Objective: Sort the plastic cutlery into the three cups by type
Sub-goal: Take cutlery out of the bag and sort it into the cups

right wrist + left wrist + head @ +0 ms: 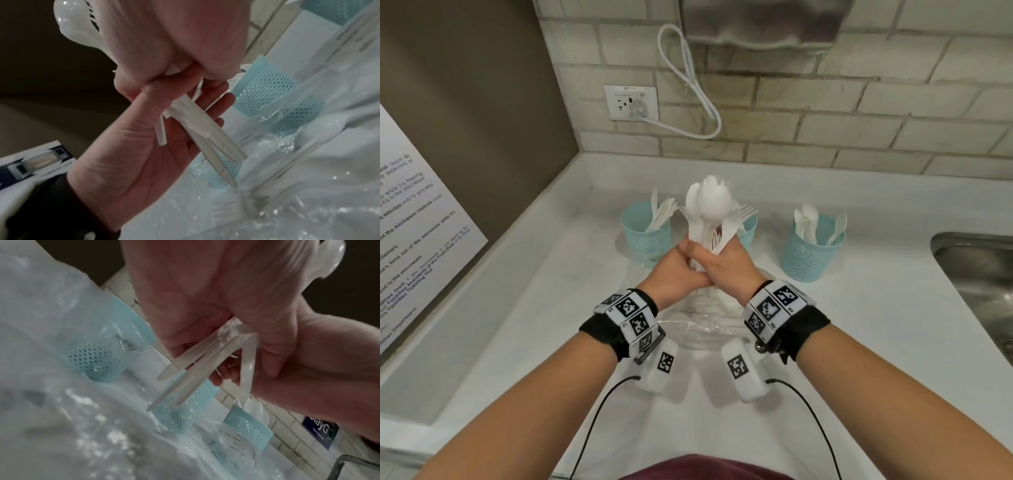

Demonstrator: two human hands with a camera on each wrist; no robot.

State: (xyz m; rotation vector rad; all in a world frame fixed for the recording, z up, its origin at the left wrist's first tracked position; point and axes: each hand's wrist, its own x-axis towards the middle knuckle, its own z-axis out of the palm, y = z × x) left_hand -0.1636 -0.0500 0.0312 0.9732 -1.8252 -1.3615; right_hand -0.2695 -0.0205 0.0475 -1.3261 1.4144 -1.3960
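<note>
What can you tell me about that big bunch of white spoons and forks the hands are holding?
The bunch of cutlery is glossy white plastic: spoons on top, fork tines poking out to the right. It stands upright above the counter, in front of the middle blue cup. The left hand and right hand both grip it around the handles, whose thin flat ends fan out below the fingers, over a clear plastic bag.

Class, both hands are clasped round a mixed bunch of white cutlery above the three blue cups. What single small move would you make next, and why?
Probably the right hand should pinch one spoon from the bunch while the left hand holds the rest: the right cup already holds spoons, and spoon bowls stand topmost.
</note>
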